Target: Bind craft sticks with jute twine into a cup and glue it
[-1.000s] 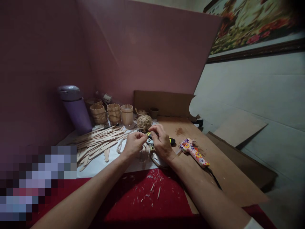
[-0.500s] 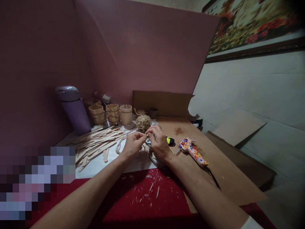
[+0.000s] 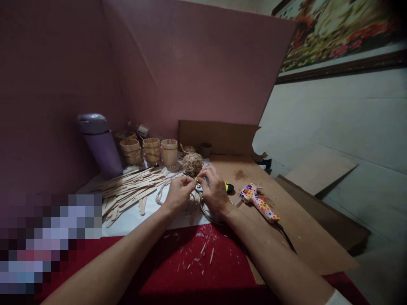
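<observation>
My left hand (image 3: 178,193) and my right hand (image 3: 215,191) meet over the table, fingertips pinched together on a thin strand of twine that I can barely make out. A ball of twine (image 3: 192,163) sits just behind them. Under my right hand lie a yellow-and-black cutter (image 3: 227,187) and a round wooden piece (image 3: 210,214), both partly hidden. Loose twine loops (image 3: 160,195) lie beside my left hand.
A heap of flat wooden sticks (image 3: 130,190) lies at the left. Three small stick-built cups (image 3: 151,151) and a purple flask (image 3: 99,144) stand behind. A flowered glue gun (image 3: 259,202) rests on brown cardboard (image 3: 302,237). Wood chips dot the red cloth (image 3: 203,262).
My right hand's fingertips have drawn closer to my left hand's; both hands stay in nearly the same spot.
</observation>
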Action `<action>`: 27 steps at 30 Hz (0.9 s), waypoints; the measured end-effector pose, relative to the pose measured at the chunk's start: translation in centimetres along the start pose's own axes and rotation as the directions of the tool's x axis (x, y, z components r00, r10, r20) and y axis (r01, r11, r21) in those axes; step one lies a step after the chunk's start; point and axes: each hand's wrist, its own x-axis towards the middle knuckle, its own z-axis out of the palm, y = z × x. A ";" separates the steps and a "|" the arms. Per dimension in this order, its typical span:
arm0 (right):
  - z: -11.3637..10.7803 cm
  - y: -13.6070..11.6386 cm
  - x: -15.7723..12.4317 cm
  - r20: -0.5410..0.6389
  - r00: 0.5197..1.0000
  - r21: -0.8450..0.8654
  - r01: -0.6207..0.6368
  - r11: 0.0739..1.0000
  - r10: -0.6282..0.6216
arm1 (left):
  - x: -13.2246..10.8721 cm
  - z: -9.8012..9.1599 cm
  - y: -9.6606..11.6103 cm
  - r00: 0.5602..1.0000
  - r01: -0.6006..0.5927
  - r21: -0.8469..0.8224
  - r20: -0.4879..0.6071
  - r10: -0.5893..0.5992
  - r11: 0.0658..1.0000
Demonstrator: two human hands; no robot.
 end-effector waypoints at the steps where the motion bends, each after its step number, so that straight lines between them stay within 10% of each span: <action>1: 0.0 0.0 0.0 0.003 1.000 -0.004 -0.002 1.000 0.002 | 0.0 0.0 0.0 1.000 -0.006 0.001 0.000 0.006 1.000; 21: -0.2 -0.9 -0.4 0.044 0.990 -0.192 0.140 0.971 -0.134 | -0.2 0.1 -0.7 0.999 0.002 -0.030 -0.045 -0.003 1.000; 27: 0.5 -0.7 -0.7 0.058 0.991 -0.039 -0.120 0.992 0.123 | -0.6 0.4 -0.2 0.990 0.127 -0.279 -0.028 -0.140 0.952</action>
